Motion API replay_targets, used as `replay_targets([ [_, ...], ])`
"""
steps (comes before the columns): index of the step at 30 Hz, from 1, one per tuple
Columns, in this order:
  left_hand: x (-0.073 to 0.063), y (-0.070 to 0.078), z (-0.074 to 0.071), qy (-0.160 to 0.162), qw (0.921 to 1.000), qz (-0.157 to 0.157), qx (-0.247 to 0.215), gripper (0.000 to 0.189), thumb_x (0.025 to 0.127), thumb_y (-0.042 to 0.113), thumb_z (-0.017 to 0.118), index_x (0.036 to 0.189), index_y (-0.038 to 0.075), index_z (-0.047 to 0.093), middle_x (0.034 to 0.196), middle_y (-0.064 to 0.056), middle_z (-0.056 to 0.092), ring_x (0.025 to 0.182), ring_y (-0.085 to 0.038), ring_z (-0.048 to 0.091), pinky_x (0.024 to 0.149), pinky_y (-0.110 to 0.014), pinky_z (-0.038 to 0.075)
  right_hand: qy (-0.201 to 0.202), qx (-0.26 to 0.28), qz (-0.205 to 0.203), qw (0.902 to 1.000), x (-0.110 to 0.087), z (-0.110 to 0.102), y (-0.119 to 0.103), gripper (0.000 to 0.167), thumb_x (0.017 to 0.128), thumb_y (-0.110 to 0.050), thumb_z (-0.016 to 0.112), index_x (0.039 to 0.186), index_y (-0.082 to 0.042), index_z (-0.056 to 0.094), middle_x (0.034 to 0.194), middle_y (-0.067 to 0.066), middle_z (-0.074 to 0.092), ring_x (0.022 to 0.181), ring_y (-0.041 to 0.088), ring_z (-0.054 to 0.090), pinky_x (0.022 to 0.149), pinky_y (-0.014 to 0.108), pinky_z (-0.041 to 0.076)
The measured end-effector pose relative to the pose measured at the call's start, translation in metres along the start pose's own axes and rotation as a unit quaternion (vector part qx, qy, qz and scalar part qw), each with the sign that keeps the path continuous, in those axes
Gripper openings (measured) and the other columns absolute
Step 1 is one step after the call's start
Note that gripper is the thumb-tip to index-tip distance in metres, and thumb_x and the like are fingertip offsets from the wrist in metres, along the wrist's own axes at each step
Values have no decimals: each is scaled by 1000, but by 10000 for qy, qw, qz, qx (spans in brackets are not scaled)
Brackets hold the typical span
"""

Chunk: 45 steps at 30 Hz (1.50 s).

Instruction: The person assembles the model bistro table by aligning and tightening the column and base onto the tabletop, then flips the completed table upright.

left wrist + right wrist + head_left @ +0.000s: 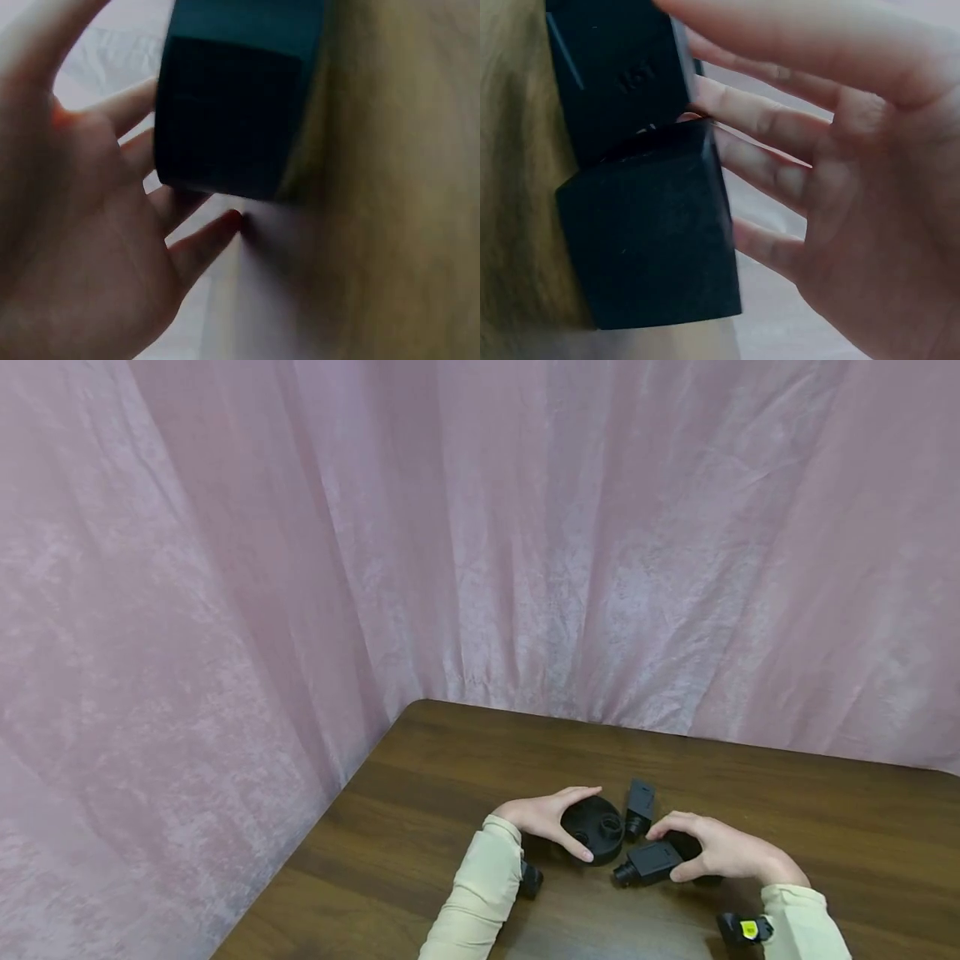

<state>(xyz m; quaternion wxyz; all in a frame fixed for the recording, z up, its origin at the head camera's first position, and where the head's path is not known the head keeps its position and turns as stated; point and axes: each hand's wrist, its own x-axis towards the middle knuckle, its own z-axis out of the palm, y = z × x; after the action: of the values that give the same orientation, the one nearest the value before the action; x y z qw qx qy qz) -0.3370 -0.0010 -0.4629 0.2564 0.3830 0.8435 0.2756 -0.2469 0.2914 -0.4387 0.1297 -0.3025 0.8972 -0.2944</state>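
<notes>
A round black disc-shaped part (pixel 597 827) with raised ring-shaped openings lies on the table. My left hand (pixel 546 819) is spread around its left side, thumb in front and fingers behind; in the left wrist view the fingers extend alongside the disc's dark wall (pixel 232 112). My right hand (pixel 723 849) arches over a black rectangular block (pixel 654 860) with a ribbed round neck pointing left. Another dark piece (pixel 684 843) lies under that hand, partly hidden. The right wrist view shows two dark bodies touching, with fairly straight fingers behind them. A similar necked block (pixel 641 802) lies between the hands.
The brown wooden table (pixel 465 760) has a rounded far left corner. Pink curtains (pixel 525 543) hang behind it and along its left side. A small black device is strapped at each wrist, the right one (pixel 746 929) with a yellow label.
</notes>
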Motion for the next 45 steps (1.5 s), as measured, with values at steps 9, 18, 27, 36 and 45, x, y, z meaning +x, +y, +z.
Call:
replay_targets([
  [9, 2, -1, -7, 26, 9998, 50, -208, 104, 78, 32, 82, 155, 34, 13, 161, 12, 12, 149, -11, 17, 115, -34, 29, 240, -494, -97, 9984, 9, 5, -2, 41, 76, -24, 79, 114, -19, 66, 117, 6, 58, 103, 21, 49, 79, 43, 39],
  [18, 2, 3, -15, 16, 10000, 64, 5, 100, 79, 32, 81, 155, 31, 17, 163, 6, 10, 150, -13, 15, 116, -34, 28, 745, -906, -525, 9917, 8, -6, -6, 31, 80, -29, 78, 108, -28, 65, 112, 0, 63, 97, 6, 51, 77, 34, 39],
  [27, 1, -3, -12, 39, 9999, -3, -122, 99, 79, 32, 81, 155, 33, 17, 163, 7, 9, 150, -13, 14, 116, -36, 27, 1148, -588, 146, 9915, 15, -24, -25, 34, 85, -31, 74, 113, -15, 64, 102, -1, 68, 86, 5, 59, 68, 23, 46],
  [36, 4, -5, -3, -12, 9995, -50, -296, 98, 79, 33, 80, 155, 35, 18, 162, 9, 11, 148, -11, 16, 115, -37, 27, 1500, -911, 227, 9842, 34, -23, -31, 33, 81, -22, 78, 109, -14, 65, 100, -1, 68, 81, 6, 53, 69, 26, 43],
  [45, 0, -6, -1, -95, 9996, -27, -251, 97, 80, 32, 79, 155, 32, 17, 162, 7, 11, 148, -11, 16, 116, -37, 26, 1862, -694, 288, 9796, 33, -16, -28, 44, 83, -24, 77, 121, -12, 60, 108, 3, 69, 90, 13, 61, 72, 28, 47],
])
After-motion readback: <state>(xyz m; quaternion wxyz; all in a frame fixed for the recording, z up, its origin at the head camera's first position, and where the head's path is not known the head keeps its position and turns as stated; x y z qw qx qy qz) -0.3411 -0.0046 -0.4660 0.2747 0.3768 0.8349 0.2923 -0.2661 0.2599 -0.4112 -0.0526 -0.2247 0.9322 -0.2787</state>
